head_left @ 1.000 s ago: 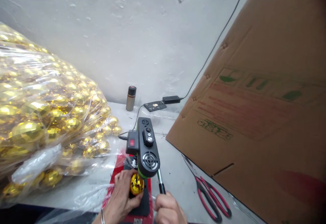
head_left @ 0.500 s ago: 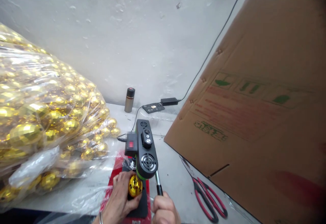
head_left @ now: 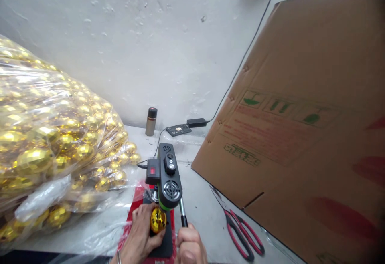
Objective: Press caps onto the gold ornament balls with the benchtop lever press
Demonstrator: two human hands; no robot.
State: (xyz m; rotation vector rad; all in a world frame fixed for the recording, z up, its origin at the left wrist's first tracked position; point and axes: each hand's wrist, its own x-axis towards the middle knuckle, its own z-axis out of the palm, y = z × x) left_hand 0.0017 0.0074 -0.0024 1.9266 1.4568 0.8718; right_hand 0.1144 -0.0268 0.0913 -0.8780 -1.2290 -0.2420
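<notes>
A shiny gold mirror-tiled ball point(head_left: 158, 220) is gripped between the thumb and fingers of my left hand point(head_left: 138, 232). It sits under the front end of a small black bench drill press point(head_left: 170, 176), above the machine's dark base plate point(head_left: 162, 249). Whether the drill bit touches the ball is hidden by the drill head. At the machine's right side, my right hand point(head_left: 190, 244) is closed around the black-ended metal lever point(head_left: 183, 215). Red sheeting point(head_left: 132, 216) shows around the base.
A big clear bag of gold balls point(head_left: 69, 136) fills the left. Red-and-black-handled scissors point(head_left: 243, 232) lie right, beside a large cardboard box point(head_left: 288, 115). By the wall stand a dark-capped bottle point(head_left: 151, 121), a black panel point(head_left: 178, 130) and a power adapter point(head_left: 197, 122) with its cable.
The view has shifted slightly, so more of the box and a white fitting at the top show. Both hands keep the same hold on the ball and the lever.
</notes>
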